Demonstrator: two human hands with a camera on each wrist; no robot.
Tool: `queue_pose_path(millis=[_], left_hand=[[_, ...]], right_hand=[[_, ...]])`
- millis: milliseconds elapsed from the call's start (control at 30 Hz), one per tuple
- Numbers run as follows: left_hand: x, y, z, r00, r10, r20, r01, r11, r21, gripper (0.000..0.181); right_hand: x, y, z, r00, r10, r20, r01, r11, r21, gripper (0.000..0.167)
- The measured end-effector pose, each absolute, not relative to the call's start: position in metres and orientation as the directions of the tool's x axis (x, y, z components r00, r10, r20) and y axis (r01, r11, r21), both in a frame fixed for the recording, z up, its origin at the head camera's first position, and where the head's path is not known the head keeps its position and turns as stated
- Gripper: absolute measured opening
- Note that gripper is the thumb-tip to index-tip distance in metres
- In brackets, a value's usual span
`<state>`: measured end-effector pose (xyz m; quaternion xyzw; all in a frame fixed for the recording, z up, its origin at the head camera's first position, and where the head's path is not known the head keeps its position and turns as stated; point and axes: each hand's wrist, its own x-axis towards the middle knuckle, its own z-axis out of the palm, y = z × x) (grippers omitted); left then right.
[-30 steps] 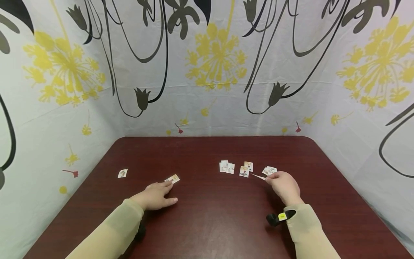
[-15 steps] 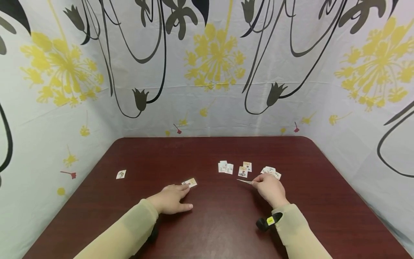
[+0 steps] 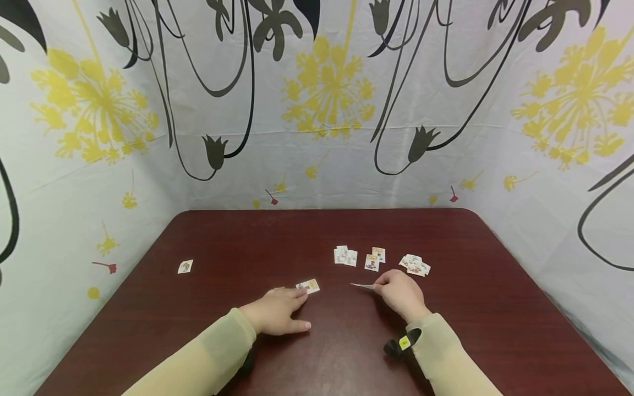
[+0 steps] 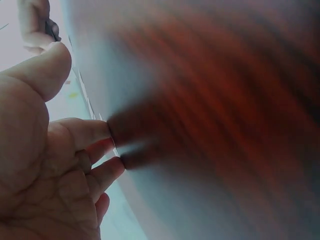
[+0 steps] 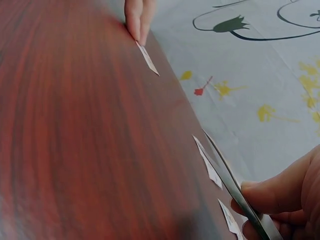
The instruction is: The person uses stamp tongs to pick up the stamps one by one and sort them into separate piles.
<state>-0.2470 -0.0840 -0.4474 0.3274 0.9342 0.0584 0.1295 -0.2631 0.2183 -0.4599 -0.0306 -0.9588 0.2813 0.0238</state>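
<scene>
My left hand (image 3: 279, 312) lies over the table with its fingertips on a small printed card (image 3: 312, 285). Its fingers are extended and the thumb stands apart, as the left wrist view also shows. In my right hand (image 3: 402, 297) a pair of metal tweezers (image 5: 231, 184) is pinched between thumb and fingers, the tips pointing left toward the left hand's card. The tweezers' tips are apart from that card, and I see nothing between them. Beyond the tweezers lie two cards (image 3: 372, 263), one behind the other.
Behind the right hand is an overlapping group of cards (image 3: 415, 266). Another small cluster (image 3: 340, 256) lies left of the pair. A single card (image 3: 185, 267) sits far left on the dark red table (image 3: 277, 236). Patterned cloth (image 3: 297, 165) hangs around the table.
My left hand has slid to the right with the card under its fingertips. My right hand has moved left and nearer with the tweezers, uncovering more of the right card group.
</scene>
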Motion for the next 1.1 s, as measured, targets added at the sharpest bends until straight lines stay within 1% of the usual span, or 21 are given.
queue_pose_path(millis=[200, 500, 1100], left_hand=[[-0.245, -0.076, -0.448, -0.739, 0.642, -0.202, 0.619, 0.767, 0.172, 0.075], [-0.239, -0.065, -0.444, -0.723, 0.658, -0.208, 0.634, 0.753, 0.177, 0.075], [-0.236, -0.056, -0.443, -0.724, 0.657, -0.213, 0.635, 0.754, 0.169, 0.076]], right_hand=[[-0.261, 0.211, -0.462, -0.998, 0.051, 0.028, 0.027, 0.839, -0.543, 0.008], [-0.258, 0.202, -0.466, -0.999, 0.018, 0.046, -0.009, 0.851, -0.526, 0.009], [-0.255, 0.184, -0.472, -1.0, -0.003, 0.012, -0.01, 0.816, -0.578, 0.01]])
